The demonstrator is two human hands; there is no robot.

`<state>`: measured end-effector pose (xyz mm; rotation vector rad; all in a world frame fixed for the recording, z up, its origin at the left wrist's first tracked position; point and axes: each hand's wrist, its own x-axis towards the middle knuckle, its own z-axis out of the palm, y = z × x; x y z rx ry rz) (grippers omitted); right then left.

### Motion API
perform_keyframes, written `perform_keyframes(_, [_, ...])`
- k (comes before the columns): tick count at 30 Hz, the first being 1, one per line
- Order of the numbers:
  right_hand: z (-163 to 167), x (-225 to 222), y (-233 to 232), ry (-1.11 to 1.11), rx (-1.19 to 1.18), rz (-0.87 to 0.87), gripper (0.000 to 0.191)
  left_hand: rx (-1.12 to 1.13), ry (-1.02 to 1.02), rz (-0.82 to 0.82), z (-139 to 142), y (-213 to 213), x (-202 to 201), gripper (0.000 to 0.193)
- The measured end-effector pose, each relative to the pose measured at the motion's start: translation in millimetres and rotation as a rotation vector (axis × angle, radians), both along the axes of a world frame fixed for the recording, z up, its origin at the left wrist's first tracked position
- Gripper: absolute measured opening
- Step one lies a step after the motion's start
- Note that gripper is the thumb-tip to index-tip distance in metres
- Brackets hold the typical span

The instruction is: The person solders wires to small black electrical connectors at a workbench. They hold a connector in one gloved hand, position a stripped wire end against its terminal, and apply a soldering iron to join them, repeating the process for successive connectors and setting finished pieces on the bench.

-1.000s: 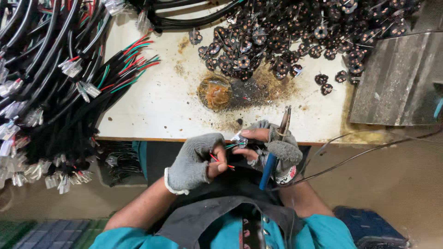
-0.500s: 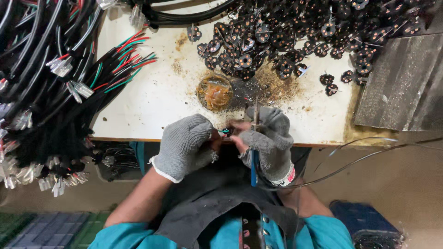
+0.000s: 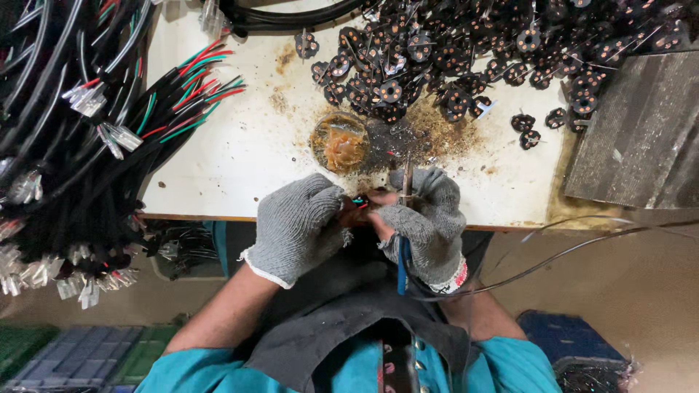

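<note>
- Lying under everything is a white worktable (image 3: pixel 240 153), stained brown near its front edge, with a heap of small black round parts (image 3: pixel 451 58) at the back and bundles of black cable with coloured wire ends (image 3: pixel 95 124) on its left.
- A small round tin of amber paste (image 3: pixel 341 142) sits just beyond the hands.
- Left hand (image 3: pixel 298 225), grey-gloved, pinches short coloured wires (image 3: pixel 359 201) at the table's front edge.
- Right hand (image 3: pixel 426 222), gloved too, grips a blue-handled soldering iron (image 3: pixel 405 211), tip pointing up beside those wires.

Bright, even overhead light; sharp centre; perhaps slight wide-angle stretch at edges
</note>
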<state>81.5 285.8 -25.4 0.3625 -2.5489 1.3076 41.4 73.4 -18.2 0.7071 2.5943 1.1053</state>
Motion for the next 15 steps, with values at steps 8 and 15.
perform_keyframes(8, [-2, 5, 0, -0.034, 0.061, -0.03, 0.025, -0.078, 0.051, 0.065, -2, 10, 6, 0.018])
perform_keyframes(15, [21, 12, 17, -0.016, 0.247, 0.094, 0.042, -0.083, 0.108, 0.085, 0, 15, 4, 0.02])
